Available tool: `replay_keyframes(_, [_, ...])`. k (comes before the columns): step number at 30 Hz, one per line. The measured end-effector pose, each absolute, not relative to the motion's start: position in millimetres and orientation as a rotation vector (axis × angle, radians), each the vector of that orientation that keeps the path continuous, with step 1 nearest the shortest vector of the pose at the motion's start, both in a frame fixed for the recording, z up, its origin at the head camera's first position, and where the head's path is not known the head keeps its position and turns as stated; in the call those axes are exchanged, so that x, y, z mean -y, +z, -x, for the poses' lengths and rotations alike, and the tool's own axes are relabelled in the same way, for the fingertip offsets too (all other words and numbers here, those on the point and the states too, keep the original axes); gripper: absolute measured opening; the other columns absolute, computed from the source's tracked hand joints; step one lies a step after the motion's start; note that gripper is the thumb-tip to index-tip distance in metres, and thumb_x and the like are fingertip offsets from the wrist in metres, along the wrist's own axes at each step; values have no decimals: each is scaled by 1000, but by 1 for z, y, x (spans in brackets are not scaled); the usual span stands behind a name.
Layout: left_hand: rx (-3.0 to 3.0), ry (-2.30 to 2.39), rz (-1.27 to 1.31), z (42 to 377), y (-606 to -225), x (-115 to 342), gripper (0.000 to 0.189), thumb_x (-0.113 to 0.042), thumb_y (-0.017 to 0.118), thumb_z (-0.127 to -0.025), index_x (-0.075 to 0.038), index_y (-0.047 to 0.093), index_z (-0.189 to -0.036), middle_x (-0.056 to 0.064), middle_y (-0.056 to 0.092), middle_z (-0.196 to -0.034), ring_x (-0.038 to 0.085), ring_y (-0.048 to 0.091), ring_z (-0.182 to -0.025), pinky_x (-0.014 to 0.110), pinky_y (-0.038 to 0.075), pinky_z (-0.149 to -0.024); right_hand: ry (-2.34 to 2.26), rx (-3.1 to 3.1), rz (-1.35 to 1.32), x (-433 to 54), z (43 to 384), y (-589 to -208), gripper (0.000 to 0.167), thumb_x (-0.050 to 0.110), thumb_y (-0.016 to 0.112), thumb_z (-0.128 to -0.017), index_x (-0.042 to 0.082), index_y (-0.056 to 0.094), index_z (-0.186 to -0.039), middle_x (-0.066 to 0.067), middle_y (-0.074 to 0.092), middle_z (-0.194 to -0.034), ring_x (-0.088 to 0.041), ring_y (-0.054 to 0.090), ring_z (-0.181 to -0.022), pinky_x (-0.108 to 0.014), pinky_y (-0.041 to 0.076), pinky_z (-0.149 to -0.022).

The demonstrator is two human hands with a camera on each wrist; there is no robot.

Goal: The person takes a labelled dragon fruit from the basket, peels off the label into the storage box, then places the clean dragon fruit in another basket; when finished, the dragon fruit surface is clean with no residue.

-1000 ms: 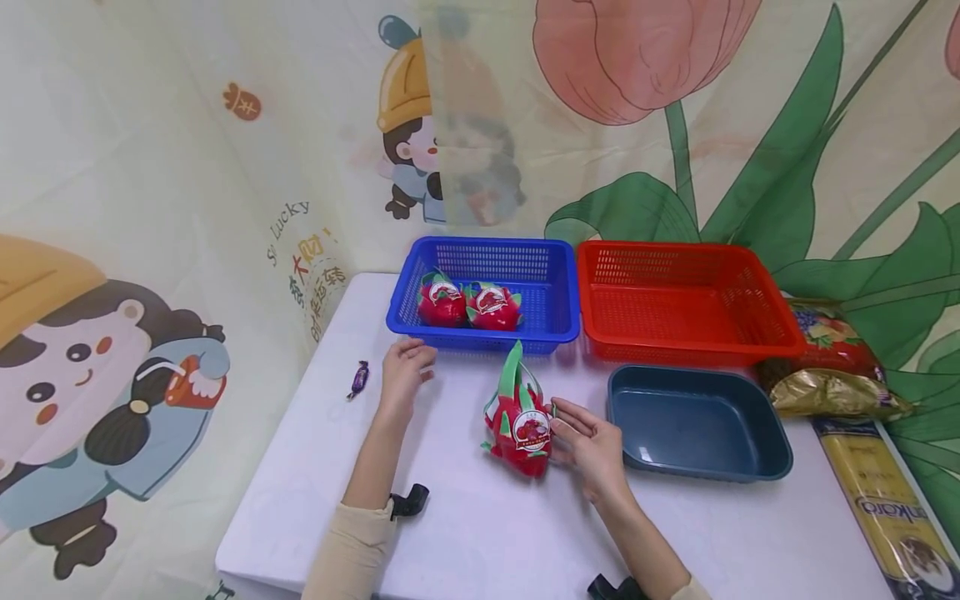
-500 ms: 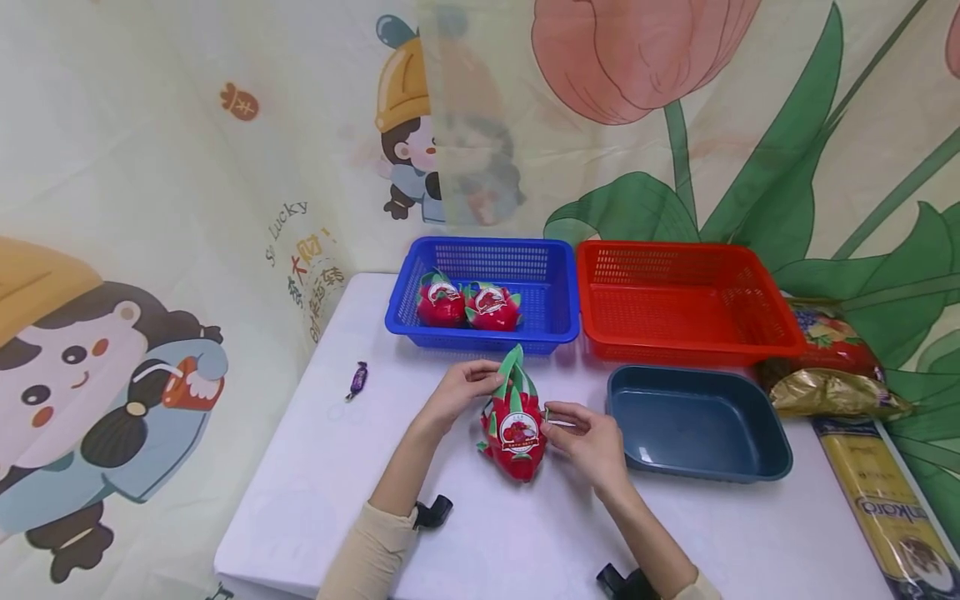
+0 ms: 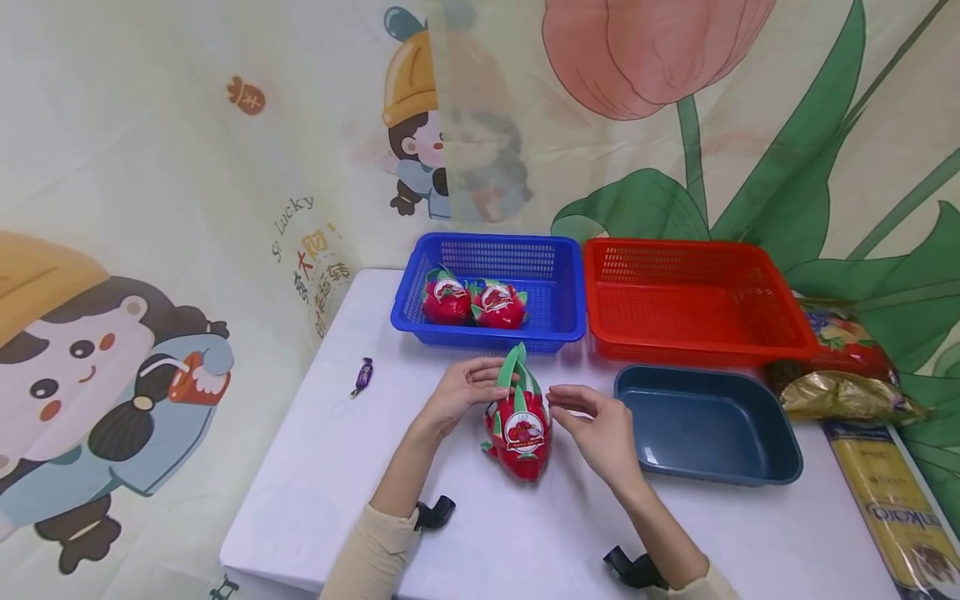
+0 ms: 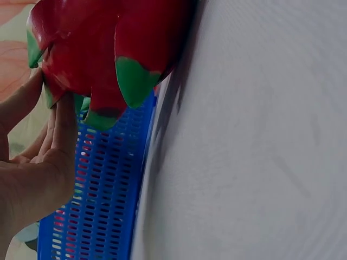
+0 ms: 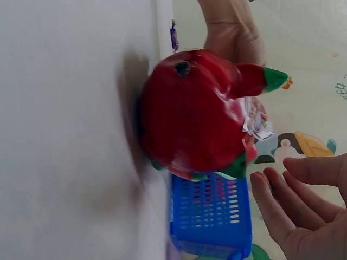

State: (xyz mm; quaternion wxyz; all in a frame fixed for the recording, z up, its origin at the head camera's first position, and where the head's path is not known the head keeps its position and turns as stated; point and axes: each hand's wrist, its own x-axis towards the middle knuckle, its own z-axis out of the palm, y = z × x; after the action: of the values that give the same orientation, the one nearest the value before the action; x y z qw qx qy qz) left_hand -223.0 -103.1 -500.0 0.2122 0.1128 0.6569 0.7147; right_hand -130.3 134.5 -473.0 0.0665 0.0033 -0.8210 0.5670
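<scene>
A glossy red dragon fruit [image 3: 522,433] with green leaf tips and a round label lies on the white table. My left hand [image 3: 467,392] pinches it by a green-tipped scale near its leafy top; in the left wrist view the thumb and fingers [image 4: 64,122] meet at that scale. On the fruit's other side is my right hand [image 3: 600,429], its fingers bent loosely and nothing between them. The right wrist view has these fingers [image 5: 271,203] a little apart from the dragon fruit [image 5: 190,116]. Two more dragon fruits [image 3: 447,302] sit in the blue basket [image 3: 487,337] behind.
A red basket [image 3: 697,350] stands right of the blue one. In front of it is a dark blue tray [image 3: 708,471]. Packages, including a gold-and-red bag [image 3: 847,392] and a yellow pack [image 3: 900,508], line the right edge. A purple-wrapped candy [image 3: 363,377] lies at left.
My left hand has come in from the left and taken hold of the dragon fruit's top. My right hand has let go and moved slightly right. The fruit stands a bit straighter.
</scene>
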Motion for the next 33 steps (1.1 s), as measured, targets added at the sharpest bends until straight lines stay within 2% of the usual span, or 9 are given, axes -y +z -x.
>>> replay_keyframes(9, [-1791, 2019, -271, 221, -501, 103, 52, -2, 76, -93, 3, 60, -142, 18, 74, -124, 28, 70, -119, 36, 56, -103, 1875, 2692, -178, -144, 140, -464, 29, 18, 83, -91, 14, 78, -120, -2, 79, -109, -22, 75, -105, -35, 62, -91])
replay_keyframes(14, [-1801, 2050, -180, 220, -502, 102, 51, -3, 77, -92, 2, 63, -140, 17, 73, -127, 26, 72, -114, 36, 58, -99, 2038, 2726, -233, -149, 152, -464, 31, 19, 83, -91, 10, 77, -120, -5, 80, -106, -23, 76, -103, -39, 62, -90])
replay_keyframes(21, [-1758, 2090, -128, 219, -503, 99, 49, -2, 77, -92, 3, 64, -139, 17, 74, -124, 26, 73, -114, 31, 60, -95, 2279, 2668, -186, -151, 165, -472, 38, 16, 86, -87, 0, 74, -119, -13, 80, -102, -25, 76, -100, -34, 64, -84])
replay_keyframes(29, [-1715, 2099, -72, 219, -504, 97, 47, -2, 74, -94, 0, 64, -141, 15, 74, -125, 25, 72, -116, 31, 57, -99, 2354, 2651, -58, -150, 169, -479, 35, 18, 85, -89, -1, 77, -117, -14, 80, -102, -26, 76, -103, -35, 63, -87])
replay_keyframes(33, [-1693, 2112, -61, 220, -505, 97, 48, 1, 73, -95, 0, 62, -142, 18, 72, -126, 25, 72, -115, 31, 58, -97, 2415, 2598, -63, -151, 169, -483, 34, 15, 84, -89, -3, 76, -117, -15, 79, -104, -25, 76, -102, -35, 63, -85])
